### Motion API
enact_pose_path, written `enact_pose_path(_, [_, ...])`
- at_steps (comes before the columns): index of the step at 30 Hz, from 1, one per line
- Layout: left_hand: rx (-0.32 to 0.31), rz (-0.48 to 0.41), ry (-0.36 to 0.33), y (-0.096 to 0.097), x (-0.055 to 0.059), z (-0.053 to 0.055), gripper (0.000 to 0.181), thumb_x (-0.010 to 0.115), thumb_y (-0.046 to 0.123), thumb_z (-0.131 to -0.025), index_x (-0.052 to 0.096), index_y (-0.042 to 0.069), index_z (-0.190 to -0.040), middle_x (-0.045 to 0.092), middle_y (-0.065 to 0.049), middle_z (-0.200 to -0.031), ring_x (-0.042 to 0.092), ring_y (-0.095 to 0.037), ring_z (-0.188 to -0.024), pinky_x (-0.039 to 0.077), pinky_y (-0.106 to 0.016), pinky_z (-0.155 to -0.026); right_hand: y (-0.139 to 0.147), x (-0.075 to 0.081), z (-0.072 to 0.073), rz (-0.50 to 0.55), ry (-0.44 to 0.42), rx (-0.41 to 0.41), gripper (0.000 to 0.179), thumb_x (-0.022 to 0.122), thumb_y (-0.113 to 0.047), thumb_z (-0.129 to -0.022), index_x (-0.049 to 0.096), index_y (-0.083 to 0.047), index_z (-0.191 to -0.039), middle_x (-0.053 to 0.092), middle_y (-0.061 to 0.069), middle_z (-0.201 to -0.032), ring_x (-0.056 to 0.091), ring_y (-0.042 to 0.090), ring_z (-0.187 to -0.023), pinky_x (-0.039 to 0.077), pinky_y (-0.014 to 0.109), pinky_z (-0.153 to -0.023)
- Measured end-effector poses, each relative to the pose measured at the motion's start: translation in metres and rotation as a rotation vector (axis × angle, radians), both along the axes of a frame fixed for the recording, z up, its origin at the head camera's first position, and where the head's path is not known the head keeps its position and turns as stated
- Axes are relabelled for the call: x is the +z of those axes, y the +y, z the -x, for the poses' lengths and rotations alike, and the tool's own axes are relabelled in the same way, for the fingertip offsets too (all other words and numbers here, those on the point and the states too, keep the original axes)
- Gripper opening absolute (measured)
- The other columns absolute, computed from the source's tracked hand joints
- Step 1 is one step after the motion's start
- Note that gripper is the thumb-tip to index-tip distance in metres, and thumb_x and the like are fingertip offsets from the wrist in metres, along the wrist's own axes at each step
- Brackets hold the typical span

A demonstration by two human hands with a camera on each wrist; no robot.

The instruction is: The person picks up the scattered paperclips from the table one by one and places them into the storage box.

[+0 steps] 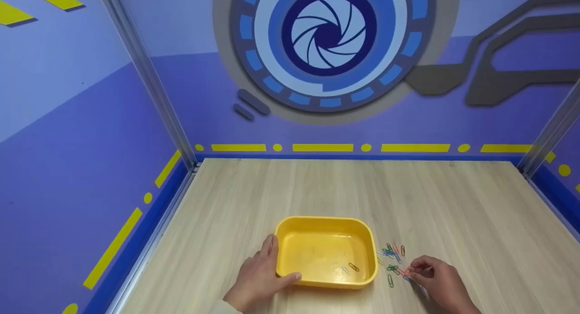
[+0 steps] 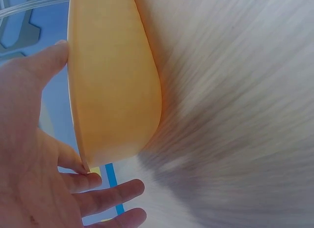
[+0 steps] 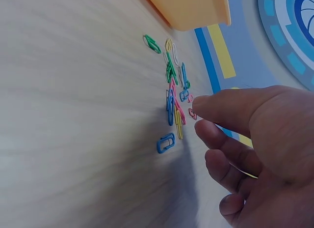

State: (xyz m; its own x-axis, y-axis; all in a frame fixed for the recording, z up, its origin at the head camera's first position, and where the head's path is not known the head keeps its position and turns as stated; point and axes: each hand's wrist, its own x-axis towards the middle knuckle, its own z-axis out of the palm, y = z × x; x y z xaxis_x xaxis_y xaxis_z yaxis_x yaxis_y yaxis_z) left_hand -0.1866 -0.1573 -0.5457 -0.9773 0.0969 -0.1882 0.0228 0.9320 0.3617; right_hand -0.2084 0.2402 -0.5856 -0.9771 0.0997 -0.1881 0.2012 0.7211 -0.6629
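A shallow yellow plastic box [image 1: 326, 287] stands on the wooden table. My left hand [image 1: 259, 274] holds its near left corner, thumb on the front rim and fingers along the left side. In the left wrist view the box wall [image 2: 115, 75] shows, with the last fingers stretched out past it. Inside the box lie an orange-brown paper clip [image 1: 353, 267] and pale ones. My right hand [image 1: 437, 277] hovers at a loose pile of coloured paper clips [image 1: 393, 268]. In the right wrist view a gap parts its thumb and index finger, right by a red paper clip [image 3: 192, 113].
Paper clips in green, pink, blue and yellow lie scattered right of the box, some crossing each other. A separate blue paper clip [image 3: 166, 143] lies closest in the right wrist view. Patterned blue panels [image 1: 317, 132] and metal posts [image 1: 149, 74] border the table [image 1: 344, 187].
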Motion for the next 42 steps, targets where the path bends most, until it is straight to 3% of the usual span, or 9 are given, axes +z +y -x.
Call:
enact_pose_path(18, [0.028, -0.005, -0.043, -0.0003, 0.0022, 0.0001, 0.119, 0.046, 0.084, -0.062, 0.009, 0.01, -0.148, 0.012, -0.007, -0.153, 0.046, -0.021, -0.109, 0.036, -0.05, -0.093, -0.0053, -0.0096, 0.0023, 0.022, -0.035, -0.003, 0.014, 0.069, -0.003, -0.074, 0.067, -0.01, -0.086, 0.061, 0.0, -0.08, 0.054, 0.012, -0.073, 0.046, 0.025, -0.064])
enact_pose_path(27, [-0.048, 0.009, 0.047, -0.002, 0.0013, -0.0008, 0.116, 0.043, 0.083, -0.066, 0.011, 0.006, -0.146, 0.017, -0.008, -0.151, 0.049, -0.021, -0.098, 0.042, -0.046, -0.078, -0.0054, -0.0094, 0.0021, 0.01, -0.057, 0.008, 0.01, 0.068, -0.004, -0.075, 0.069, -0.012, -0.081, 0.061, -0.001, -0.077, 0.051, 0.013, -0.072, 0.044, 0.025, -0.063])
enact_pose_path(42, [-0.009, -0.009, 0.002, -0.001, -0.0008, 0.0009, 0.116, 0.047, 0.082, -0.065, 0.011, 0.008, -0.147, 0.016, -0.007, -0.151, 0.048, -0.021, -0.102, 0.04, -0.05, -0.086, -0.0036, -0.0095, 0.002, 0.038, -0.084, 0.003, 0.018, 0.06, 0.004, -0.075, 0.068, -0.01, -0.082, 0.063, 0.002, -0.08, 0.051, 0.014, -0.073, 0.045, 0.025, -0.063])
